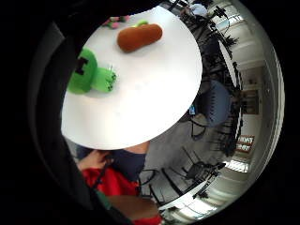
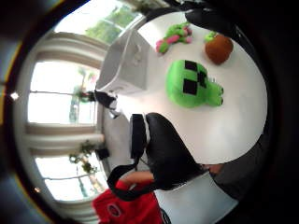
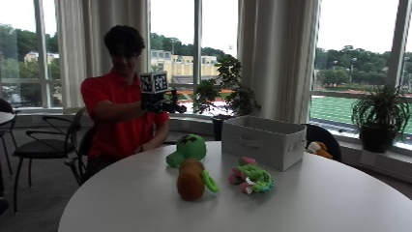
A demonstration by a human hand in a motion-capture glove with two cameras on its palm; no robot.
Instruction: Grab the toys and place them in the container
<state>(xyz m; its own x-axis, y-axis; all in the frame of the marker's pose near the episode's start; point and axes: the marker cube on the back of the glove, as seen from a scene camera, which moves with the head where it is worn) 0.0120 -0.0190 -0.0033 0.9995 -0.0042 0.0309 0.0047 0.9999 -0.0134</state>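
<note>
Toys lie on a round white table (image 3: 334,203): a green block-faced plush (image 3: 188,150) nearest the person, a brown plush (image 3: 190,180) with a green ring just in front of it, and a green-and-pink plush (image 3: 251,178) beside that. A grey fabric bin (image 3: 262,140) stands behind the green-and-pink plush, near the table's far edge. No toy is in the bin as far as the outside view shows; its inside is hidden.

No writing can be read on any toy or on the bin.

The right hand (image 3: 161,102) is raised at chest height, well above and apart from the toys. It holds nothing; whether its fingers are straight or curled cannot be told.

The thumb side palm view alone shows the block-faced plush's black square face pattern (image 2: 194,83) and the bin's side (image 2: 126,63) from above. The little finger side view shows the brown plush (image 1: 139,36) lying lengthwise, and chairs on the floor beyond the table edge. Only the outside view shows the potted plants (image 3: 380,116) at the windows.
</note>
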